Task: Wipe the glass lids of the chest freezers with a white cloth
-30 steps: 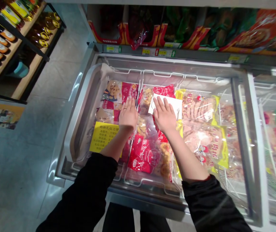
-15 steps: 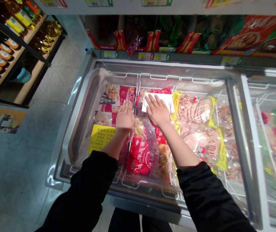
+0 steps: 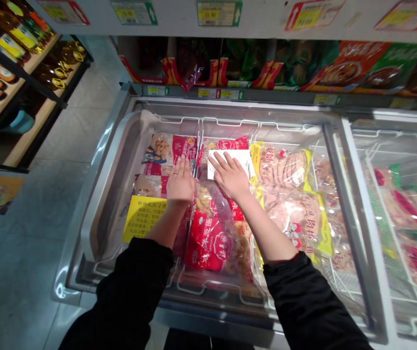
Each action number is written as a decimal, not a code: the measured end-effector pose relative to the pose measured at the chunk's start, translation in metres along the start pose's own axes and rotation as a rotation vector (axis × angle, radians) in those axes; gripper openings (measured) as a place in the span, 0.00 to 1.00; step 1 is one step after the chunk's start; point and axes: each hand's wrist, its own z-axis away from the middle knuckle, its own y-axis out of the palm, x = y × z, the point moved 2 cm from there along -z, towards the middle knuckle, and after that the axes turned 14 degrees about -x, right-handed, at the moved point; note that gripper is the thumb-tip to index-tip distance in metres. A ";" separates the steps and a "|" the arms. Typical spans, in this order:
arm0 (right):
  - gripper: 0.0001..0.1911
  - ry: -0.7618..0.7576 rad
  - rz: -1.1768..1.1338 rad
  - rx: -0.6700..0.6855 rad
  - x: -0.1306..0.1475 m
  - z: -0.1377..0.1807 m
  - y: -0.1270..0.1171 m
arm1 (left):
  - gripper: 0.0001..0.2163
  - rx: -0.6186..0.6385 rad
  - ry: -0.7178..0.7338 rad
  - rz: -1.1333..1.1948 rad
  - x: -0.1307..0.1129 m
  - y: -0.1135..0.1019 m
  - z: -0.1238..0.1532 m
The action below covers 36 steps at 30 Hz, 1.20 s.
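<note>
Both my hands press flat on the glass lid (image 3: 128,160) of a chest freezer. My left hand (image 3: 180,183) lies with fingers stretched out, a ring on one finger, over red food packs (image 3: 172,148). My right hand (image 3: 231,176) rests open on a white cloth (image 3: 230,160) spread on the glass. Under the lid lie red bags (image 3: 210,240) of fried snacks and yellow-edged bags (image 3: 296,214) of sliced meat in wire baskets. A yellow notice (image 3: 141,218) is stuck by my left forearm.
A second glass lid (image 3: 394,194) covers the freezer's right half. Above the freezer a shelf (image 3: 267,92) carries boxed goods and price tags. At the far left stands a rack of bottles (image 3: 8,53) across a tiled aisle floor (image 3: 22,253).
Both hands and the white cloth have slid a little to the left across the glass. The camera has tilted so the freezer sits lower in view.
</note>
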 end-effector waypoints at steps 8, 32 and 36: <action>0.33 0.179 0.031 -0.098 -0.021 0.022 -0.002 | 0.30 0.025 -0.006 0.004 0.001 -0.001 -0.001; 0.34 0.255 0.083 -0.036 -0.019 0.041 0.002 | 0.30 0.192 -0.054 -0.045 -0.009 -0.012 -0.003; 0.34 0.165 0.081 0.011 -0.033 0.020 0.001 | 0.30 0.186 -0.053 -0.017 -0.007 -0.011 -0.002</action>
